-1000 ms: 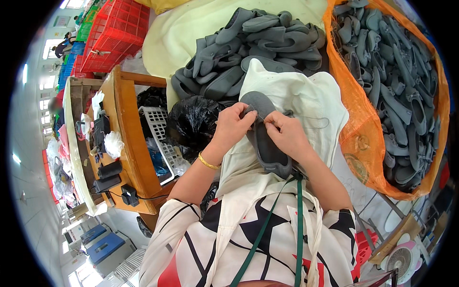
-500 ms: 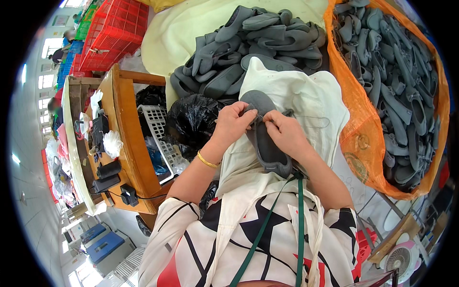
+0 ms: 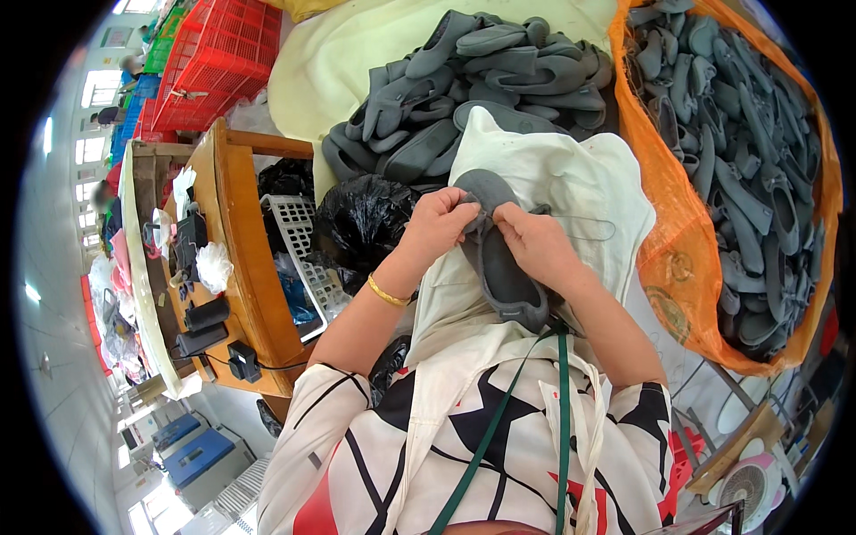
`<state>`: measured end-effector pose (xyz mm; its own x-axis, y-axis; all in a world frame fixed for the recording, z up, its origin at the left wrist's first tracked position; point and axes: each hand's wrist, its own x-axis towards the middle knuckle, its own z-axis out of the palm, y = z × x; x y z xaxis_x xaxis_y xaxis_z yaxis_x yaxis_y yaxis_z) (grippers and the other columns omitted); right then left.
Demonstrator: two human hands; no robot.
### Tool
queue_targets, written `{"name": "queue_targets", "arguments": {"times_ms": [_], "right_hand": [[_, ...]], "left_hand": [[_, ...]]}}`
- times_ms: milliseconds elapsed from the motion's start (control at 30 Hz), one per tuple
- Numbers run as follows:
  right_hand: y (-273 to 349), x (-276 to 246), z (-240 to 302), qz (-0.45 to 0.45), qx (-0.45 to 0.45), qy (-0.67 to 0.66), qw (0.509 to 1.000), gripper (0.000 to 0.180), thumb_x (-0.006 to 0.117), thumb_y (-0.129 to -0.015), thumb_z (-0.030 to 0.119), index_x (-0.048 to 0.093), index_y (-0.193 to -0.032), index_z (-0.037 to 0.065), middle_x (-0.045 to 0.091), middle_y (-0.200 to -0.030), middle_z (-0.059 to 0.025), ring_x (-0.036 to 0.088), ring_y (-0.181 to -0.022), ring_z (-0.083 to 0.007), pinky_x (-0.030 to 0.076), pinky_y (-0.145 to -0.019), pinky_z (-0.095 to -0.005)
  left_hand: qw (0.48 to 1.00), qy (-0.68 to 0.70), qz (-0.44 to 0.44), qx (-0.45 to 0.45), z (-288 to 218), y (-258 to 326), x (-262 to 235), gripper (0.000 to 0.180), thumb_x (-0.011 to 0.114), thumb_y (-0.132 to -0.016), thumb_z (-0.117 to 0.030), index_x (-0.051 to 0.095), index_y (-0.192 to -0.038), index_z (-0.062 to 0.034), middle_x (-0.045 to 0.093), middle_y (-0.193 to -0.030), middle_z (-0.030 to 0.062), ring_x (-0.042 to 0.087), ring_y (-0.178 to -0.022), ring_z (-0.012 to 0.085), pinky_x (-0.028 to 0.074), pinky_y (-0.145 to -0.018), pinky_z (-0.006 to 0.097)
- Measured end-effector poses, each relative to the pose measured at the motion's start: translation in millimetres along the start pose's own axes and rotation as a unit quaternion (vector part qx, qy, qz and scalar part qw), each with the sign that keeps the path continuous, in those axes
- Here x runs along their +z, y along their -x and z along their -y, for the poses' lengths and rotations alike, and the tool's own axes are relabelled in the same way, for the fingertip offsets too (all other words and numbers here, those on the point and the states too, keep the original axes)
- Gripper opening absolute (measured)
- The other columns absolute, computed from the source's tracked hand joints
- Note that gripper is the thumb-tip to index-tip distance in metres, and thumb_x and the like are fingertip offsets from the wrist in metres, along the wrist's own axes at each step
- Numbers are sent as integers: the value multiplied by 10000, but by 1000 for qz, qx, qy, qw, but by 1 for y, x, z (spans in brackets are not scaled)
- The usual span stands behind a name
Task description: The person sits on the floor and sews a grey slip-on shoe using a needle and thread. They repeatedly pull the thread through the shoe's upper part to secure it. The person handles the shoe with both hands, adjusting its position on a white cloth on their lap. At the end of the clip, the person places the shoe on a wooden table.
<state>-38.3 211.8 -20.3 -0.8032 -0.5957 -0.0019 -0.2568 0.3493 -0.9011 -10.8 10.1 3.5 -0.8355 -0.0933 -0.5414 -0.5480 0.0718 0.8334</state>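
Note:
A dark grey shoe (image 3: 506,276) lies on the white cloth (image 3: 580,178) over my lap, its toe pointing away from me. My left hand (image 3: 437,223) pinches the strap or upper edge at the left side of the shoe's opening. On the other side my right hand (image 3: 532,239) has thumb and fingers pressed together at the shoe's edge, close to the left fingertips. A thin dark thread loop (image 3: 593,228) lies on the cloth to the right of the right hand. Whatever sits between the fingertips is too small to make out.
Beyond my lap is a heap of grey shoes (image 3: 481,80) on pale yellow cloth. An orange sack (image 3: 678,267) full of grey shoes stands at the right. To the left are a black plastic bag (image 3: 361,214), a white crate (image 3: 299,241), a wooden table (image 3: 236,267) and red crates (image 3: 218,62).
Both hands keep their grip on the shoe, and the fingers have barely shifted. The whole view has moved slightly.

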Motion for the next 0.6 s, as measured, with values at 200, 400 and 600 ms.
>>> {"name": "queue_targets", "arguments": {"times_ms": [200,400,600], "right_hand": [[-5,-8,-2,33,-3,18,999,96,574,-973,137,582,-1033,62,655,-836,-218,643,-793,-427,503,-668,-449],[-7,-10,5,37,10,-14,999,90,573,-972,124,577,-1039,63,654,-832,-219,641,-797,-430,501,-667,-451],[-1,10,4,-20,14,-19,1000,62,548,-973,102,540,-1017,60,658,-830,-225,637,-793,-445,487,-674,-511]], "left_hand": [[1000,19,5,2,0,-1,1,142,662,-913,-167,679,-903,-26,594,-699,-35,497,-545,44,409,-502,221],[999,26,28,-17,1,-3,-3,114,653,-932,-161,688,-936,-53,604,-745,-61,511,-601,21,426,-546,187],[995,68,65,-27,4,-6,-8,115,625,-946,-147,681,-970,-50,621,-778,-52,531,-623,35,437,-559,200]]}}
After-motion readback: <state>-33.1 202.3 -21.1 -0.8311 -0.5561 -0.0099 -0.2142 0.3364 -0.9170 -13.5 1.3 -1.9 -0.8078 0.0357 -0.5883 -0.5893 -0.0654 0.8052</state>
